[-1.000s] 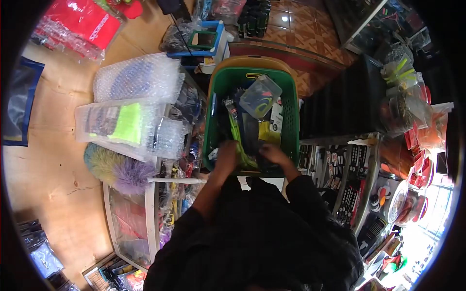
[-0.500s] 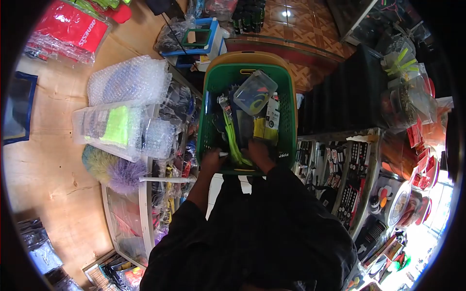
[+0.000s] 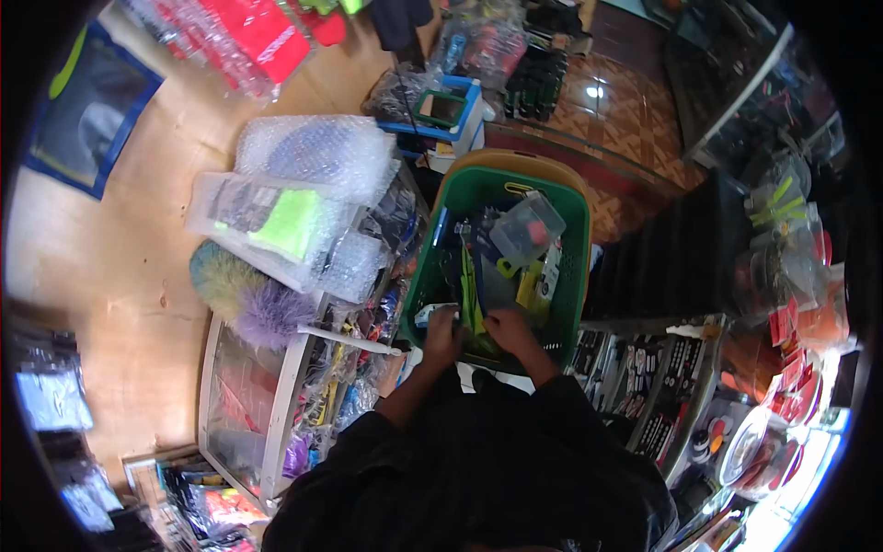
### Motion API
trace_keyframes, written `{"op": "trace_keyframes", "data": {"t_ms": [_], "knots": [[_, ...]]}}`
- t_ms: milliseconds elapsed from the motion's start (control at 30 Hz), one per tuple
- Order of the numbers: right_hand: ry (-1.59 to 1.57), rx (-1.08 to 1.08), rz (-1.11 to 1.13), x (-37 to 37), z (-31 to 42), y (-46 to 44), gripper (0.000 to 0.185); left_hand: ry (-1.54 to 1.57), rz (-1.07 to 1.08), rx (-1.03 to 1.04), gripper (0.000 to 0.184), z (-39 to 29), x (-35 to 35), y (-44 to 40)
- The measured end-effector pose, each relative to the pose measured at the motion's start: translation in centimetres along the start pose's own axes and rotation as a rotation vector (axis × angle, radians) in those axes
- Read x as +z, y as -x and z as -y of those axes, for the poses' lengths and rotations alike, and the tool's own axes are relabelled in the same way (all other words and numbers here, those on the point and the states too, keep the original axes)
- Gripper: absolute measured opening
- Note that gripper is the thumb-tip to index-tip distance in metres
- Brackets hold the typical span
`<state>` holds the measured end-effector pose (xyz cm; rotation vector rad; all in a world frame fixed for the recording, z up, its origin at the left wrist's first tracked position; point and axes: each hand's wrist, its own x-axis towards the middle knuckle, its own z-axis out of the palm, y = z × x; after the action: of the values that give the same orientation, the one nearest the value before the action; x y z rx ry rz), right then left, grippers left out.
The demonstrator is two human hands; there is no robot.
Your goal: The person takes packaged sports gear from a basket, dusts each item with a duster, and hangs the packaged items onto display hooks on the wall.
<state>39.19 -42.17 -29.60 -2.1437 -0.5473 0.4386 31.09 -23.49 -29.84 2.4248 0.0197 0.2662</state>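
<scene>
A green plastic basket (image 3: 578, 248) stands in front of me with mixed goods in it. My left hand (image 3: 443, 335) is over its near left part, fingers curled, beside a small white-and-blue item (image 3: 432, 316). Whether that item is in its grip I cannot tell. My right hand (image 3: 511, 329) is curled at the near side, its fingertips close to a long lime-green item (image 3: 471, 293); what it grips is hidden. Farther in the basket are a clear plastic container (image 3: 528, 228), tilted, and a yellow item (image 3: 528, 283) beside a white box (image 3: 550, 274).
Bubble-wrapped packages (image 3: 313, 156) and a fluffy purple duster (image 3: 274, 315) with a white handle lie on the counter at left. A blue-and-white box (image 3: 460, 110) stands beyond the basket. Shelves of packaged goods (image 3: 644, 368) line the right.
The view has turned, so the basket appears lower and farther right. My hands stay at its near end, and the white-and-blue item beside my left hand shows more.
</scene>
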Motion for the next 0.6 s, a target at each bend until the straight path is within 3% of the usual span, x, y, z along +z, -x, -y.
{"op": "trace_keyframes", "data": {"t_ms": [67, 100, 200, 267, 333, 400, 467, 533, 567, 600], "knots": [[-0.085, 0.05, 0.155, -2.8, 3.7, 2.2, 0.022, 0.782, 0.085, -0.518, 0.043, -0.8, 2.0, 0.1], [-0.066, -0.022, 0.148, -3.5, 5.2, 3.3, 0.022, 1.039, 0.144, -0.547, 0.051, 1.4, 4.0, 0.0], [0.021, -0.232, 0.176, -3.9, 8.1, 6.3, 0.021, 1.13, 0.223, -0.644, 0.054, -4.3, -1.3, -0.8], [0.085, -0.375, 0.217, -4.7, 9.3, 7.2, 0.021, 1.122, 0.158, -0.599, 0.055, -5.4, -2.7, -0.3], [-0.104, -0.149, 0.41, -6.0, 9.6, 7.7, 0.027, 0.753, 0.366, -0.17, 0.056, -5.6, -5.0, 0.1], [-0.283, 0.022, 0.049, -7.6, 7.0, 7.0, 0.024, 0.713, 0.347, -0.201, 0.057, -7.1, -7.1, 1.5], [-0.199, 0.041, -0.29, -11.2, 5.6, 4.8, 0.019, 0.673, 0.33, -0.24, 0.058, -8.3, -9.3, 2.7], [-0.403, -0.134, -0.297, -12.2, 3.5, 2.1, 0.039, 0.864, 0.465, -0.34, 0.055, -9.4, -11.9, 4.0], [-0.409, -0.154, -0.263, -12.0, 4.1, 1.4, 0.039, 0.717, 0.429, -0.29, 0.055, -10.6, -14.2, 4.2], [-0.64, -0.117, -0.145, -12.1, 5.4, 0.6, 0.046, 0.714, 0.39, -0.306, 0.055, -11.0, -16.2, 4.7]]}}
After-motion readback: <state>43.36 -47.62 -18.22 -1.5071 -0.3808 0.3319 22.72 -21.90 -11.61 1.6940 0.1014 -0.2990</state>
